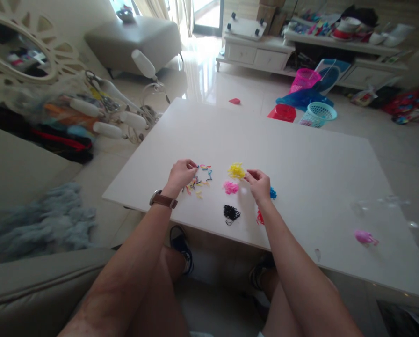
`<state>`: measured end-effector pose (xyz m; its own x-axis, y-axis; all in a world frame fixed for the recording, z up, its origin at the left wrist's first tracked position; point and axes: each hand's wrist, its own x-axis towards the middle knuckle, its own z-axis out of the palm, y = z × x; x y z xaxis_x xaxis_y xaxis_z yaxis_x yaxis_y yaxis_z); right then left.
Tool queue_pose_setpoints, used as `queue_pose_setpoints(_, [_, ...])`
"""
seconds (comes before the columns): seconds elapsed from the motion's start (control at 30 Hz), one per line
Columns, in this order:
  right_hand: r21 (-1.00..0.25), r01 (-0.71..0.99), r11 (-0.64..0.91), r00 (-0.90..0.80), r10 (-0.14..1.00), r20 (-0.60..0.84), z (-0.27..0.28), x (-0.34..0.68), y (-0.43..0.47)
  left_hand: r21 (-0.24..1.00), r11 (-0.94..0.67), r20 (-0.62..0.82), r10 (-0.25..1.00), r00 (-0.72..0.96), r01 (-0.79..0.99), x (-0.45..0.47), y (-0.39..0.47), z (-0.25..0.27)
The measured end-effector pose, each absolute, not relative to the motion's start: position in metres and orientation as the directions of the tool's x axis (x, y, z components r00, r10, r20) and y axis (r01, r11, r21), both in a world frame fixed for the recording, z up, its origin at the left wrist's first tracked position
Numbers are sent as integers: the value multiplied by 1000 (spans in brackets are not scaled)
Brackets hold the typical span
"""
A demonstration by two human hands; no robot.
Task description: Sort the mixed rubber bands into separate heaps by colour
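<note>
My left hand (181,175), with a watch on its wrist, has thumb and fingertips pinched together over a loose mixed scatter of colourful bands (196,182), which look like small rubber bands. A dark blue speck shows at those fingertips, too small to name for sure. My right hand (260,185) is also pinched, its fingertips at the right edge of a yellow band pile (236,170); what they hold is too small to make out. Nearby lie a pink pile (231,187) and a black pile (231,213). A blue pile (273,193) and a red pile (260,216) are partly hidden by my right hand and forearm.
The white table (300,159) carries a pink-purple object (366,238) and a clear item (317,254) at right. Beyond its far edge stand a light-blue basket (318,114), a red container (283,113) and a pink basket (305,80). A lamp (123,119) stands at left.
</note>
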<state>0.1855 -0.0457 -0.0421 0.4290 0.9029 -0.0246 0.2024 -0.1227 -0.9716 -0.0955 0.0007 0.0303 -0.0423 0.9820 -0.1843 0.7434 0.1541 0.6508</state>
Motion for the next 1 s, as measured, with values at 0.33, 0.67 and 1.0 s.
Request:
queue_pose_setpoints(0.33, [-944,34,-328,336,893,-299,-50,190,-50,683,130,-233,971,46,719,-84,-1,30])
queue_pose_setpoints(0.67, [-953,235,-194,277,953,-126,-48,173,-47,744,163,-244,969,36,648,-91,-4,29])
queue_pose_setpoints(1.0, [-883,446,-146,216,975,-53,-47,164,-48,728,152,-215,976,12,669,-98,-3,32])
